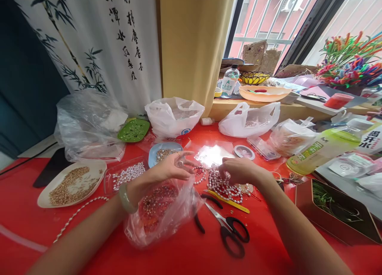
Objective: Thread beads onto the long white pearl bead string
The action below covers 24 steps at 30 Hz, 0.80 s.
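Note:
My left hand (pixel 176 166) is raised above a clear plastic bag of small beads (pixel 156 205), its fingers spread and slightly curved. A pale green bangle (pixel 127 198) circles that wrist. To its right, my right hand (pixel 240 171) has its fingers curled closed over a heap of pearl bead strands (pixel 217 183); whatever is between the fingertips is hidden. Below the heap lie yellow tweezers (pixel 229 201), black-handled scissors (pixel 228 229) and a dark-handled tool (pixel 198 219), partly covered by the bag. Behind my left hand, a blue dish (pixel 158 149) holds gold beads.
On the left are a white plate (pixel 101 171) of gold beads, a clear tray (pixel 108 183) of pearls and a bead strand (pixel 74 215). White plastic bags (pixel 176 116) line the back. A yellow-green bottle (pixel 325 147) and an open box (pixel 337 227) stand right.

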Tool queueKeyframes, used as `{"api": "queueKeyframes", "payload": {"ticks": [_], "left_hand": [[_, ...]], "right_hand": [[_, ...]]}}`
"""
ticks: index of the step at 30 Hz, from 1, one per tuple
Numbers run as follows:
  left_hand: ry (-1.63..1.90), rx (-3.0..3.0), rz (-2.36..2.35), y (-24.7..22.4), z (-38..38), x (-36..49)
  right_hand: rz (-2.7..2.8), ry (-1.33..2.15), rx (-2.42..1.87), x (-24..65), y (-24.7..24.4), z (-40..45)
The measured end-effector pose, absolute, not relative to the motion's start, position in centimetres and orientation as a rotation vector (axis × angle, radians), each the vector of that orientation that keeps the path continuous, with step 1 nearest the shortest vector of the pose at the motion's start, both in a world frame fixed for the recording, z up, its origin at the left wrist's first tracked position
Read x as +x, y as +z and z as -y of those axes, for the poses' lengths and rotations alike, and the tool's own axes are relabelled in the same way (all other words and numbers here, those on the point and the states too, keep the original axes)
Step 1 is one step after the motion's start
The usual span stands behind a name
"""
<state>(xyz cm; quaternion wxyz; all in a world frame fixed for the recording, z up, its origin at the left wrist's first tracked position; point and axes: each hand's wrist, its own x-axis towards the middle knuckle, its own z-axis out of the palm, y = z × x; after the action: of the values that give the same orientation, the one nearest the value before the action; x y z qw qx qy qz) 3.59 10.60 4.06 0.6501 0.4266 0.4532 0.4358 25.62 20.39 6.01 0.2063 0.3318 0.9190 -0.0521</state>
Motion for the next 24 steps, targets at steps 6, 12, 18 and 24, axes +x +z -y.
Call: {"api": "queueKeyframes", "payload": {"ticks": [6,12,18,24], "left_hand": [[0.984,0.909,-0.905,3.7,-10.7,3.3],[0.934,0.896,-0.807,3.3,-10.5,3.7],[0.87,0.884,-0.772,2.9,-10.1,4.3],[0.82,0.862,-0.683,3.2,-9.6,5.0]], "right_hand": [[-2.797,-0.515,0.94,26.4,7.7,-21.6],[-3.102,-1.319,1.301,28.1,11.2,-20.8],[-3.161,-1.826,1.505,26.6,12.4,-18.3],[-3.005,-2.001,1.311,24.2,11.7,-16.9]]}}
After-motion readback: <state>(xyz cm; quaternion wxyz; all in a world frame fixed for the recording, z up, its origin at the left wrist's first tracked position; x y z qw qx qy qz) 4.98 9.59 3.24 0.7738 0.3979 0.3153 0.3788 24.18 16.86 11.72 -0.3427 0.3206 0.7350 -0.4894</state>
